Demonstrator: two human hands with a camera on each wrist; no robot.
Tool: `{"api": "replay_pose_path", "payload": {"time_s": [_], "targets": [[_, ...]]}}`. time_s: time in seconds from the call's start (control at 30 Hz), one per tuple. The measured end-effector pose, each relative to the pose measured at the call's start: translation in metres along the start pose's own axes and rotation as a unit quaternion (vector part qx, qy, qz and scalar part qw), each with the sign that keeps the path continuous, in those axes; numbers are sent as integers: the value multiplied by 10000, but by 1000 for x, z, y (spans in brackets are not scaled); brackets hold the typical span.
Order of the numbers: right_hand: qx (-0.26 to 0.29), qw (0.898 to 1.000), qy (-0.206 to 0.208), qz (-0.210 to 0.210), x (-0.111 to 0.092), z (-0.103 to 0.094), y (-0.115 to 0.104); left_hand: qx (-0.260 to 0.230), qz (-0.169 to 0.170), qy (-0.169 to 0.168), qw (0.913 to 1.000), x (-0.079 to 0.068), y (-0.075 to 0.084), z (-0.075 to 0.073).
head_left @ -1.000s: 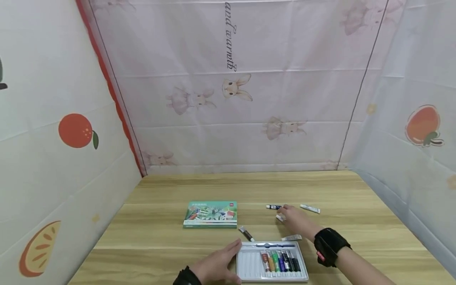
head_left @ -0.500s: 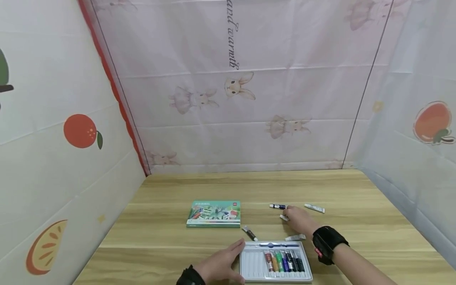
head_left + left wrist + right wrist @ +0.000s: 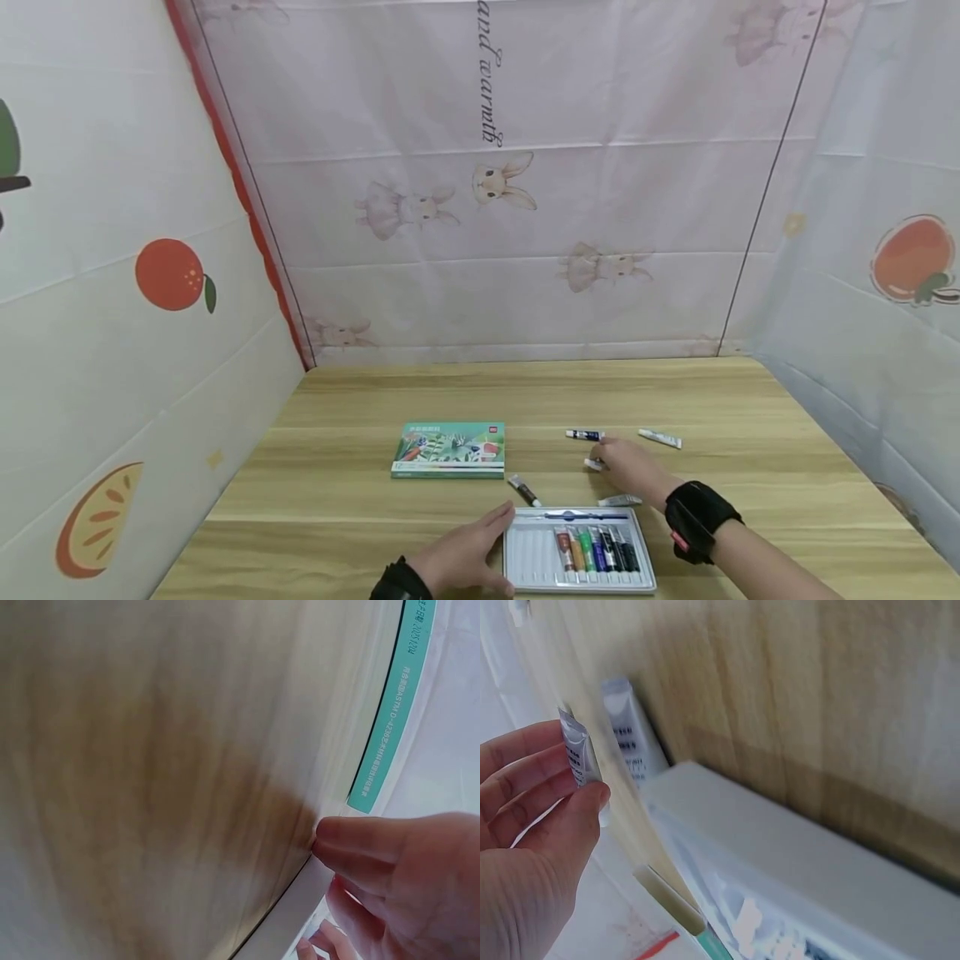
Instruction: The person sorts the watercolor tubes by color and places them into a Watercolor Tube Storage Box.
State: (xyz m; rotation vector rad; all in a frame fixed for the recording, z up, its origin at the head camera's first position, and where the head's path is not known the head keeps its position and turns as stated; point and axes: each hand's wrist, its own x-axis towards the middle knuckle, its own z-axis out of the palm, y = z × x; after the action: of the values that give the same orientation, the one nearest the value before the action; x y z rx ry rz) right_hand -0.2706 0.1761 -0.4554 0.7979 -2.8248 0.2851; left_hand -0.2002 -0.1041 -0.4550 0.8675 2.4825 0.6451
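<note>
My right hand (image 3: 630,467) pinches a small silver-white paint tube (image 3: 581,754) between thumb and fingertips, beyond the tray. In the head view only its white end shows past the fingers. My left hand (image 3: 468,550) lies along the left side of a white plastic tray (image 3: 528,554), its fairly straight fingers touching the top left corner, thumb near the lower corner. Several coloured paint tubes (image 3: 588,552) stand side by side in the tray's right half. A blue paintbrush (image 3: 577,517) lies in its top groove. The tray's left slots hold nothing.
Loose tubes lie on the wooden table: a brown one (image 3: 523,490) and a silver one (image 3: 620,501) just behind the tray, a dark blue one (image 3: 582,434) and a white one (image 3: 660,438) farther back. A green illustrated box (image 3: 450,450) sits back left.
My right hand, with the paint tube in its fingers, has shifted slightly toward the tray. The left hand stays at the tray's edge. The head view swung a little earlier on.
</note>
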Motion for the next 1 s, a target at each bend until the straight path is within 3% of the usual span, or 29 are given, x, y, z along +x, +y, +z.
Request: {"api": "replay_pose_path", "payload": {"time_s": [0.3, 0.47, 0.63, 0.83, 1.0], "targets": [[60, 9993, -171, -327, -6, -6, -15, 171, -3, 4, 9999, 1, 2, 0], [369, 9968, -324, -626, -8, -13, -31, 93, -81, 8, 9999, 2, 3, 0], [610, 9910, -302, -1156, -12, -18, -46, 154, -85, 12, 9998, 4, 2, 0], [918, 9837, -526, -1457, -18, -22, -61, 86, -16, 19, 10000, 4, 1, 1], [1125, 9735, -427, -1946, -22, -22, -72, -38, 3, 58, 10000, 4, 1, 1]]}}
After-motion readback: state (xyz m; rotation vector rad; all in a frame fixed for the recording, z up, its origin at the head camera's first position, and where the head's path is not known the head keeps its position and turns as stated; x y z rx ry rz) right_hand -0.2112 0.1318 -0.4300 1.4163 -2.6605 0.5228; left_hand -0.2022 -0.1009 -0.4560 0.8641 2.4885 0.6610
